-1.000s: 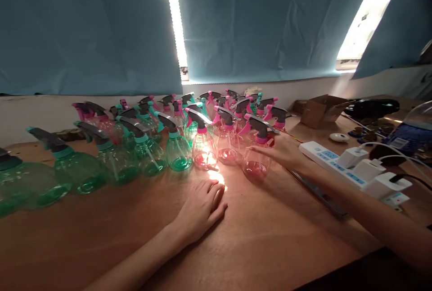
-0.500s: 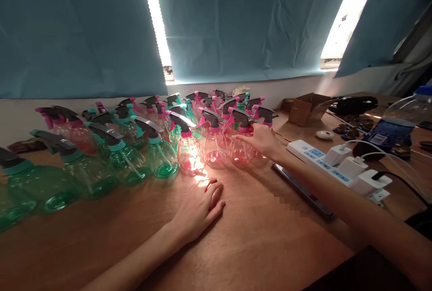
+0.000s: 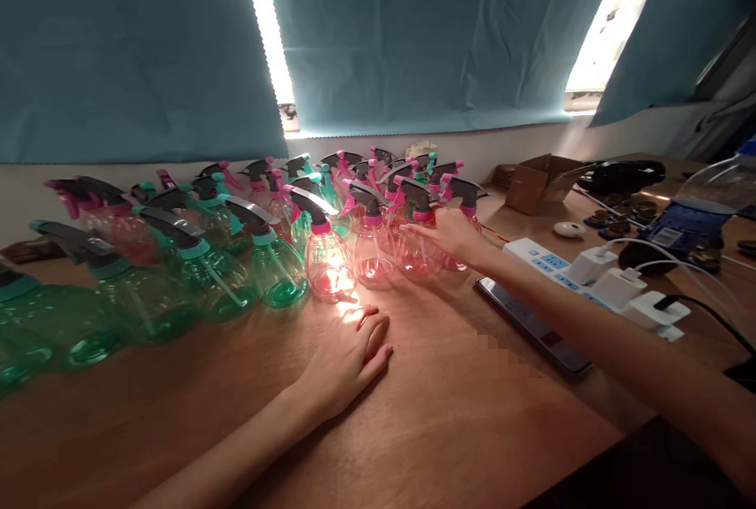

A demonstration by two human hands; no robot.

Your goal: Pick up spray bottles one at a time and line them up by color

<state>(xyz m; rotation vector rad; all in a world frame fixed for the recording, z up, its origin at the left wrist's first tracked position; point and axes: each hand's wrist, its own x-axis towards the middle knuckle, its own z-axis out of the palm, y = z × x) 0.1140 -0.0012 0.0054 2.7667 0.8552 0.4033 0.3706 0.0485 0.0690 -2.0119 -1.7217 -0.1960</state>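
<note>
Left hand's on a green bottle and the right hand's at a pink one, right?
No: the left hand rests on the table, as the head view shows. The right hand is at a pink bottle.

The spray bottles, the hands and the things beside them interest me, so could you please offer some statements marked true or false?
1. The right hand touches a pink spray bottle. True.
2. The left hand grips a green bottle. False: it rests on the table, apart from the bottles.
3. In the front row, green bottles stand to the left of pink ones. True.
4. A phone lies on the table. True.
5. The power strip has nothing plugged in. False: white adapters are plugged in.
</note>
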